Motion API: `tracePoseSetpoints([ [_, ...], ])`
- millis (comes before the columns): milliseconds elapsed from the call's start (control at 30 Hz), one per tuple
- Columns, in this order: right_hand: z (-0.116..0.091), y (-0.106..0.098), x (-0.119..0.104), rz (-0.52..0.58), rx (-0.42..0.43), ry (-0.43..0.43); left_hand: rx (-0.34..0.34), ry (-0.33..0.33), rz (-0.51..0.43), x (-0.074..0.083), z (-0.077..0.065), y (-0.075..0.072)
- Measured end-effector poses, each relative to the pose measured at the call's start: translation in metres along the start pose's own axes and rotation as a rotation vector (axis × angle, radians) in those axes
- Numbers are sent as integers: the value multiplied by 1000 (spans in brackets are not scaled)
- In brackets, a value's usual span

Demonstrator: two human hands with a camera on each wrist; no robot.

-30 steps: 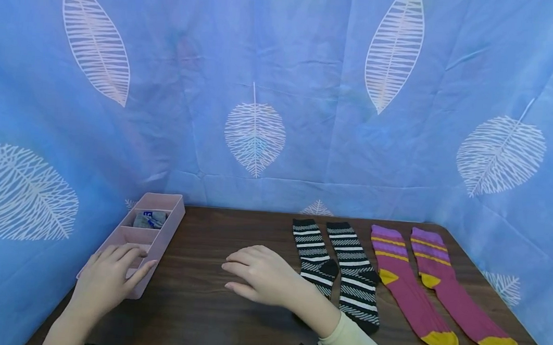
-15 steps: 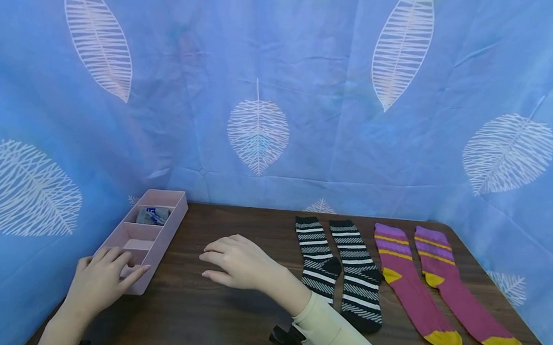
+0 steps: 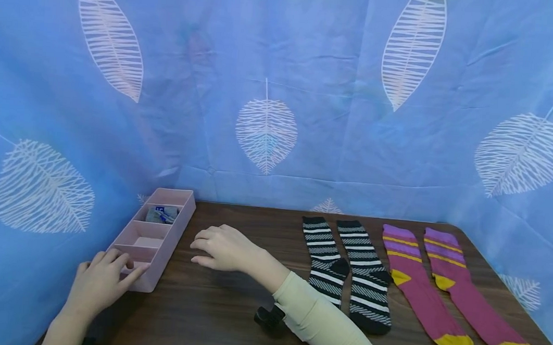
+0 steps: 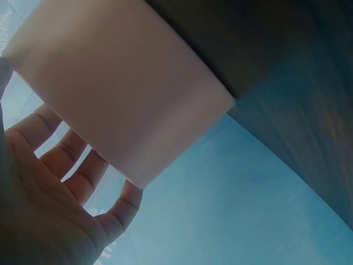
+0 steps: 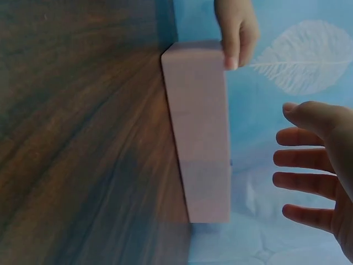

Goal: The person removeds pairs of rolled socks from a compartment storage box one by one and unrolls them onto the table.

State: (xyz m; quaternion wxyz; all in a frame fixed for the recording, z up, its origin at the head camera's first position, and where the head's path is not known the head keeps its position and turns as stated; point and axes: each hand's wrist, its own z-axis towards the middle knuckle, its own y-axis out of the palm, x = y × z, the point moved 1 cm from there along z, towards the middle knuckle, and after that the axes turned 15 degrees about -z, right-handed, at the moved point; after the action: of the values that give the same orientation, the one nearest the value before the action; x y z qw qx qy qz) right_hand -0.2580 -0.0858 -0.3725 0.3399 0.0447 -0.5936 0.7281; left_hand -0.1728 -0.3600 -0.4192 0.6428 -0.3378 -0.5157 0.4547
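Note:
A long pink box with several compartments stands at the left of the table. A folded grey sock bundle with blue marks lies in one of its far compartments. My left hand grips the box's near end. In the left wrist view its fingers curl over the rim of the end wall. My right hand hovers over the table to the right of the box, apart from it. Its fingers are loosely extended and hold nothing, as the right wrist view also shows.
Two black-and-white striped socks lie flat right of the middle. Further right lie two maroon socks with purple cuffs and yellow heels and toes. A blue leaf-print cloth hangs behind the dark wooden table.
My right hand has moved left and slightly away from me, off the striped socks' side toward the box. My left hand has drawn back a little to the box's near end. The view has shifted slightly.

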Motion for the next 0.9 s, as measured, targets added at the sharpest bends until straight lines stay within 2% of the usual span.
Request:
tracePoseSetpoints([
  [200,24,17,0,11,-58,23,13,-6,16,-2,-1,2],
  [333,39,29,0,19,-106,80,9,-10,7,-2,0,3],
  [467,56,43,0,33,-134,153,-1,-21,4,-1,2,2],
  [700,83,56,2,-3,-108,298,2,-31,10,3,2,2],
  [900,107,71,7,47,-217,448,7,-37,8,1,0,4],
])
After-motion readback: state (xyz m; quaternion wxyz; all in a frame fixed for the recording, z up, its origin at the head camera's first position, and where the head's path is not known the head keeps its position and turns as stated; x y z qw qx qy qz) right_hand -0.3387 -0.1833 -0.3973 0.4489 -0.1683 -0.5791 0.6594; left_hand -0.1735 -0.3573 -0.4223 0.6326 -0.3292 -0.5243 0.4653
